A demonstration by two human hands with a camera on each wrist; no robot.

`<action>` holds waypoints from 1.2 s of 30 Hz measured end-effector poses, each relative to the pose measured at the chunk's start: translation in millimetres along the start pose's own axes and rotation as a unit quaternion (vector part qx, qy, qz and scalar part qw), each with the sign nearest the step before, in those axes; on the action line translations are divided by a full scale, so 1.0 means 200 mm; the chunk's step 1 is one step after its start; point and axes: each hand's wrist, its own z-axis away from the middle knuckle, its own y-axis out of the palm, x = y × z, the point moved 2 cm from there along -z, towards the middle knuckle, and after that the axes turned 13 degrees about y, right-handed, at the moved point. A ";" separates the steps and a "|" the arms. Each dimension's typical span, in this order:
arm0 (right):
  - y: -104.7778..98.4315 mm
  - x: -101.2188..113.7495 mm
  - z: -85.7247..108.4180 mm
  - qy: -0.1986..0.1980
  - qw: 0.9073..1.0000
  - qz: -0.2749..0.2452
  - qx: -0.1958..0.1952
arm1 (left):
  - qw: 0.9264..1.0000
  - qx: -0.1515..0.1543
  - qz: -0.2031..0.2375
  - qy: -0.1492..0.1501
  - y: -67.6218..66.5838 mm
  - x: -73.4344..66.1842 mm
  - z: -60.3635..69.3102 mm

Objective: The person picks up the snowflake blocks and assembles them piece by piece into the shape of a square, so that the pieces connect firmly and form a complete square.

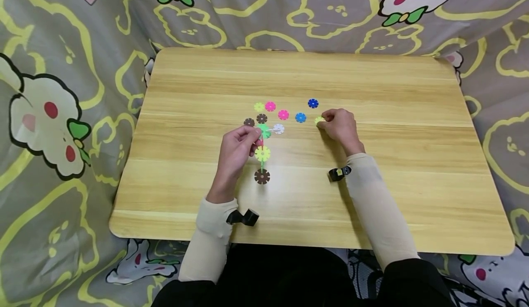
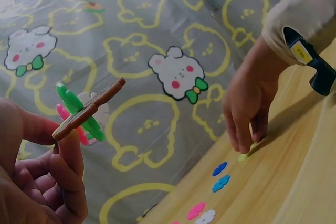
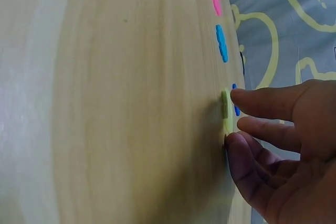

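Beige sleeves (image 1: 380, 201) emerge from black clothing (image 1: 289, 275); each bears a boxy black camera (image 1: 250, 217), the right with a yellow label (image 2: 302, 52).

A raised chain of notched discs (image 1: 262, 153) runs from brown at six o'clock, through edge-on green and full-faced yellow, to green at twelve. At its two o'clock, a loose yellow disc (image 1: 318, 120) sits low, pinched.

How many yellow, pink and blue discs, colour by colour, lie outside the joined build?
Yellow discs: 2, including the one at the right hand
Pink discs: 2
Blue discs: 2, one dark, one lighter
Total: 6
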 end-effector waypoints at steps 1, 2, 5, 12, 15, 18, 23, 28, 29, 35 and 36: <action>0.00 0.00 0.00 -0.002 1.000 0.000 0.000 | 1.000 0.000 0.000 0.000 0.00 0.00 0.00; 0.00 0.00 0.00 -0.004 1.000 0.000 0.000 | 1.000 0.000 0.002 0.000 0.00 0.00 0.00; 0.01 0.00 0.00 -0.009 1.000 0.000 -0.004 | 1.000 0.002 0.004 -0.002 0.01 0.00 0.00; 0.01 0.00 0.00 -0.007 1.000 0.002 -0.010 | 1.000 0.005 0.000 -0.006 0.01 0.00 0.01; 0.01 -0.01 0.00 -0.005 1.000 0.003 -0.008 | 1.000 0.005 0.000 -0.004 0.02 0.01 0.01; 0.01 -0.01 0.00 -0.002 1.000 0.004 -0.008 | 1.000 0.002 0.003 -0.005 0.02 0.00 0.00; 0.01 -0.01 0.00 0.004 1.000 0.006 -0.004 | 1.000 0.001 0.006 -0.005 0.03 0.01 0.01; 0.01 0.00 0.01 0.008 1.000 0.005 -0.005 | 1.000 0.002 0.005 -0.004 0.03 0.01 0.01; 0.01 0.00 0.01 0.007 1.000 0.006 -0.007 | 1.000 0.001 0.004 -0.004 0.03 0.01 0.01; 0.02 0.01 0.02 0.005 1.000 0.012 -0.010 | 1.000 0.001 0.006 -0.009 0.04 0.02 0.01; 0.02 0.01 0.03 0.006 1.000 0.010 -0.008 | 1.000 0.001 0.006 -0.010 0.04 0.02 0.01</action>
